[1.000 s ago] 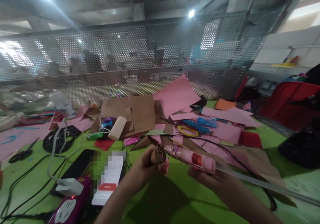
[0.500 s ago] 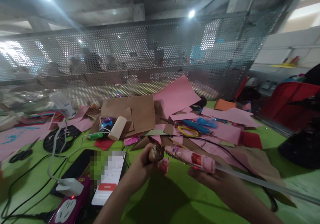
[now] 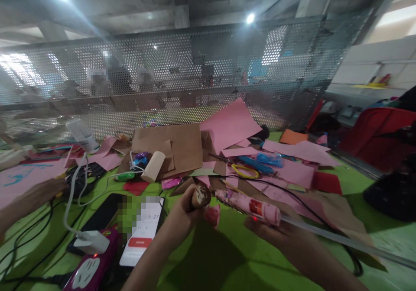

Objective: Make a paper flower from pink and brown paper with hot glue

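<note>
My left hand is closed around a brown stick-like piece, whose end faces me with whitish patches on it. A small crumpled pink piece shows just below and to the right of that hand; whether it is held cannot be made out. In my right hand is a pink hot glue gun with a small red light lit. Its nozzle points left, close to the brown piece's end. A long translucent glue stick juts from the gun's back toward the right.
Another person's hand reaches in at left by a black spool. A phone, a purple power strip and cables lie near my left arm. Pink paper, brown cardboard and yellow-handled scissors lie behind my hands.
The brown piece in my left hand has turned and shifted slightly left, now showing whitish patches. Another person's hand has come in from the left, where black scissors lay. The glue gun has stayed put.
</note>
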